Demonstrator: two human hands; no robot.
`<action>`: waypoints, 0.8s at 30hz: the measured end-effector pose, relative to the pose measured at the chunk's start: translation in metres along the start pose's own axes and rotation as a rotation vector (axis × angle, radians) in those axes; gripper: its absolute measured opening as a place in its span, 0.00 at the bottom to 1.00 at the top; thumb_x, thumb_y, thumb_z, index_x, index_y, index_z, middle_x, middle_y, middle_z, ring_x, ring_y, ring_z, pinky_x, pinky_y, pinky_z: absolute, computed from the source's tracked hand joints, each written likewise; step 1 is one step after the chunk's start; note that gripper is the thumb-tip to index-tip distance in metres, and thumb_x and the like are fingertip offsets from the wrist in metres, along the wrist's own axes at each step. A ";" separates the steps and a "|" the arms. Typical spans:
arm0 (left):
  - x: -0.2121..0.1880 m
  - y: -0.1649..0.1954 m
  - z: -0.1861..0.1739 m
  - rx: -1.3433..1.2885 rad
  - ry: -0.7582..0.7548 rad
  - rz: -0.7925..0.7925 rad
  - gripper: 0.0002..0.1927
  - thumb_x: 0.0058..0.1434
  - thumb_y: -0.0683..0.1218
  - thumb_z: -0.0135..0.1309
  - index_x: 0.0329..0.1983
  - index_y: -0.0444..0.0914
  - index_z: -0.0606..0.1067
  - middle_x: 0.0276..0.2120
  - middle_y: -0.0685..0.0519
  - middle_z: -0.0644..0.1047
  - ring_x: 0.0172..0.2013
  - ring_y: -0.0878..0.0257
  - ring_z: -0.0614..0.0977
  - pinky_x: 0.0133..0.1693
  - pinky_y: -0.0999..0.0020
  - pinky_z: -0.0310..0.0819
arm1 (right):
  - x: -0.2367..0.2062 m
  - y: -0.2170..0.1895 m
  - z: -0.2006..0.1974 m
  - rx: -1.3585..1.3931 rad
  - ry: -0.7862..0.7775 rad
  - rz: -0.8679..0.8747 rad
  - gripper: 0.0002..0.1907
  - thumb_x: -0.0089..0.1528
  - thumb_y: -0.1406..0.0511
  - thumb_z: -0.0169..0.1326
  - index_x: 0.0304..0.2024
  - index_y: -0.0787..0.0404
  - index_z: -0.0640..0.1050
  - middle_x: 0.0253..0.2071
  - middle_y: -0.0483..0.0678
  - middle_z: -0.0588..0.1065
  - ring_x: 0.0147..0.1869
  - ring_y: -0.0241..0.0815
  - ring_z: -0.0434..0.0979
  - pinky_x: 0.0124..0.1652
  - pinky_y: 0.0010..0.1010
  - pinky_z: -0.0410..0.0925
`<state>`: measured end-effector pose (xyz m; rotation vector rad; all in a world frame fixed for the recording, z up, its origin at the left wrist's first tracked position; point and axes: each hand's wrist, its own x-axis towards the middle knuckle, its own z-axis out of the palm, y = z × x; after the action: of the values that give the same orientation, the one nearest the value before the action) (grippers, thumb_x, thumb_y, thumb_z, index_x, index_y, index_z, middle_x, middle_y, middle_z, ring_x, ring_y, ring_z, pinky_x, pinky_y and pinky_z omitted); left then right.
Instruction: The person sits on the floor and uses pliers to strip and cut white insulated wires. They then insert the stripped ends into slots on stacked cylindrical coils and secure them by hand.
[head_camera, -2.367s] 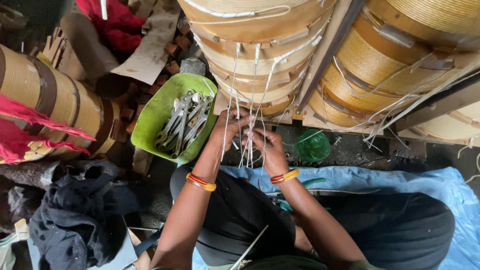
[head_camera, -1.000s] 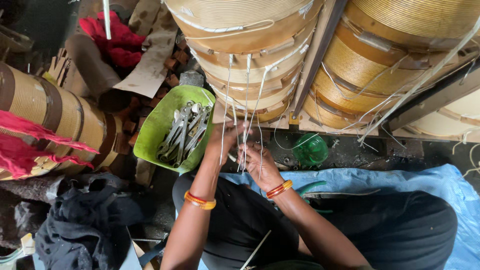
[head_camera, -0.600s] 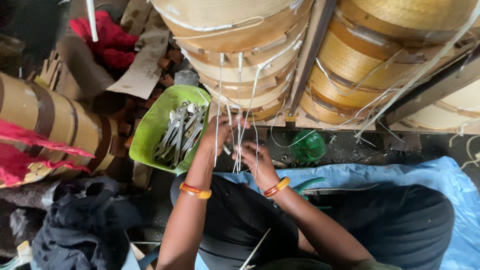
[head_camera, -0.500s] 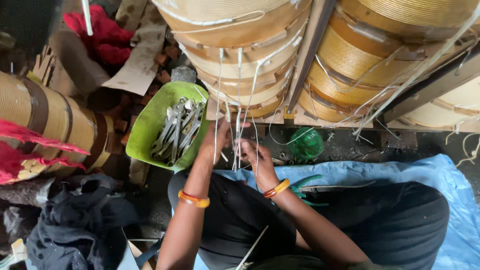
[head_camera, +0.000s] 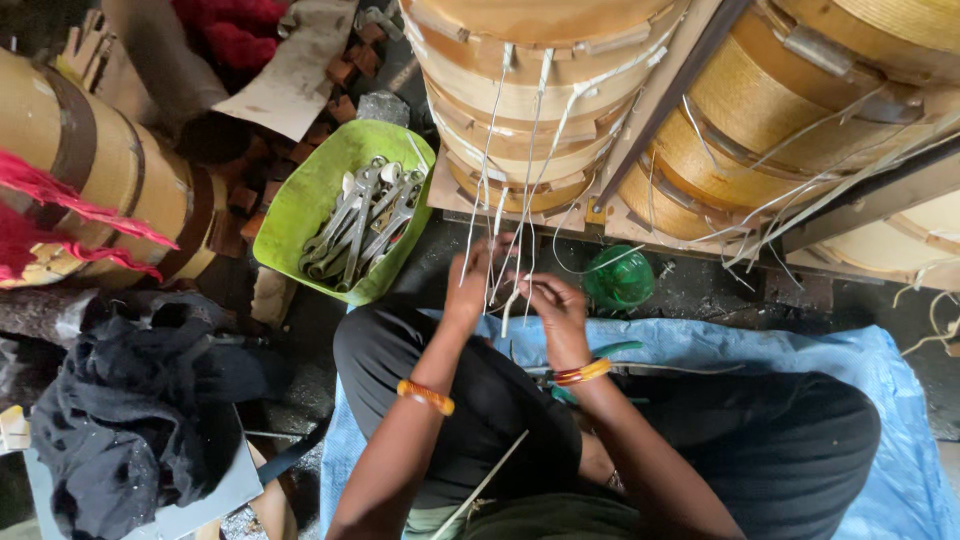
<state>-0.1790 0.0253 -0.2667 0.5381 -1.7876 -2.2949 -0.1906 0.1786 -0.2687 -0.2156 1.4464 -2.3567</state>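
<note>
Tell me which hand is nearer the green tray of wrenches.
Left. The left hand grips pale strips just right of the green tray, off its near corner. The right hand is farther right, beyond the left hand.

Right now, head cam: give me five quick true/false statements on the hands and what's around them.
1. Both hands work pale strips that hang from the stacked round frames. True.
2. The green tub holds fruit. False: it holds metal wrenches.
3. The left hand and right hand each have bangles at the wrist. True.
4. The person sits on a red sheet. False: it is a blue sheet.
5. A green bottle-like thing lies beside the right hand. True.
</note>
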 end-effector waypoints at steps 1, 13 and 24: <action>0.008 0.006 0.000 -0.013 -0.036 -0.002 0.25 0.73 0.55 0.47 0.62 0.34 0.76 0.47 0.44 0.83 0.38 0.61 0.81 0.37 0.68 0.74 | -0.006 -0.009 -0.004 -0.124 -0.028 0.016 0.07 0.63 0.71 0.58 0.43 0.67 0.81 0.43 0.50 0.83 0.47 0.35 0.83 0.50 0.25 0.74; 0.040 0.012 0.017 -0.482 -0.235 -0.166 0.13 0.67 0.47 0.57 0.49 0.34 0.77 0.36 0.52 0.80 0.33 0.63 0.83 0.25 0.80 0.67 | -0.058 -0.030 -0.015 -0.246 -0.083 0.173 0.14 0.63 0.69 0.59 0.50 0.69 0.82 0.39 0.51 0.84 0.39 0.33 0.79 0.42 0.25 0.72; 0.042 -0.001 0.020 -0.575 -0.275 -0.117 0.10 0.68 0.46 0.58 0.42 0.33 0.77 0.31 0.53 0.75 0.27 0.67 0.73 0.27 0.79 0.66 | -0.059 -0.024 -0.014 -0.215 -0.159 0.193 0.14 0.64 0.70 0.59 0.52 0.70 0.81 0.41 0.51 0.83 0.43 0.33 0.81 0.44 0.25 0.71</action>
<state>-0.2254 0.0278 -0.2703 0.2368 -1.1046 -2.9049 -0.1459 0.2221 -0.2507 -0.2977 1.5659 -1.9864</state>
